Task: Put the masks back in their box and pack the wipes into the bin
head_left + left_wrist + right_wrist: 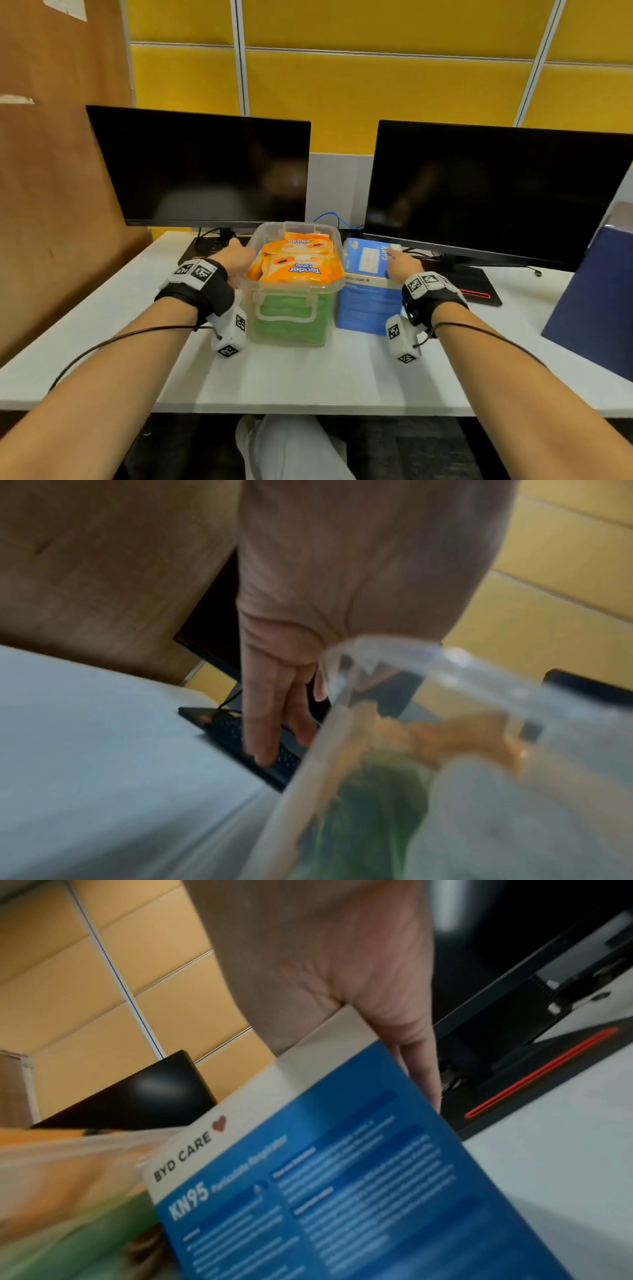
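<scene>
The clear plastic bin [294,291] sits on the white surface [308,377], in the middle. It is full. Orange packs of wipes [298,263] lie on top, piled above the rim, and green packs [291,318] fill the bottom. The bin has no lid on.

The blue mask box [366,298] stands right beside the bin, on its right side, and they look like they touch. Its top looks closed.

The left hand [236,258] is at the left side of the bin, up by the rim. Its fingers [260,723] are straight and point down along the wall. It grips nothing.

The right hand [402,262] lies on the top right edge of the mask box. Its fingers [421,1064] run straight down the far side of the box, and the palm rests on top.

Two dark monitors [205,171] stand behind, in front of a yellow wall [376,85].
</scene>
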{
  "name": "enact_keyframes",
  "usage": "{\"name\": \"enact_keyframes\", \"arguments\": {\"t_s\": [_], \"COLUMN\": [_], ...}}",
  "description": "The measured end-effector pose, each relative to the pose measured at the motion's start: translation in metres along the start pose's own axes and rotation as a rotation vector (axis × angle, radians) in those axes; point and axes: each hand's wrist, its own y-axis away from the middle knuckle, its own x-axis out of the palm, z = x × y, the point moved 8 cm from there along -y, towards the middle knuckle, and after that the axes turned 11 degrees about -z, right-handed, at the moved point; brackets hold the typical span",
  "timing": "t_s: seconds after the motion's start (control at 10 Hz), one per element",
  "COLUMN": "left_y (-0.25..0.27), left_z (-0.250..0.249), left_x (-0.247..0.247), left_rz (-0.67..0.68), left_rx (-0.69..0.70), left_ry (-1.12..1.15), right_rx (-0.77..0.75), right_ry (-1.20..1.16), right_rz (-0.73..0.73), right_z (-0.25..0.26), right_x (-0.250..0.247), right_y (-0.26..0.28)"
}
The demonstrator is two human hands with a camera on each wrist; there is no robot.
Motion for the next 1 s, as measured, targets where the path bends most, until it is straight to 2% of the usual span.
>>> {"name": "enact_keyframes", "arguments": {"t_s": [0.1, 0.2, 0.4, 0.5, 0.6, 0.7, 0.8, 0.9, 1.0], "left_y": [0.002, 0.009, -0.007, 0.013, 0.011, 0.023, 0.039, 0.053, 0.046], "left_z": [-0.007, -0.013, -0.003, -0.010, -0.010, -0.018, -0.035, -0.054, -0.084], "left_x": [0.008, 0.012, 0.010, 0.001, 0.001, -0.005, -0.004, -0.007, -0.023], "left_rz": [-0.007, 0.061, -0.094, -0.147, -0.207, -0.183, -0.114, -0.093, -0.235], "left_rx": [0.101, 0.235, 0.077, 0.107, 0.177, 0.222, 0.341, 0.411, 0.451], "left_ry": [-0.122, -0.373, -0.069, -0.204, -0.276, -0.421, -0.548, -0.497, -0.448], "right_rx": [-0.062, -0.091, -0.144, -0.095, -0.054, 0.000, -0.008, -0.062, -0.137], "right_ry": [-0.011, -0.007, -0.028, 0.016, -0.010, 0.024, 0.077, -0.004, -0.120], "right_rz": [0.049, 0.057, 0.056, -0.003, -0.093, -0.088, -0.075, -0.111, -0.133], "right_z": [0.020, 0.017, 0.018, 0.022, 0.022, 0.017, 0.022, 0.039, 0.062], "right_x": [0.007, 0.001, -0.001, -0.006, -0.012, -0.017, -0.031, -0.070, -0.099], "right_y": [0.002, 0.003, 0.007, 0.011, 0.017, 0.019, 0.021, 0.045, 0.045]}}
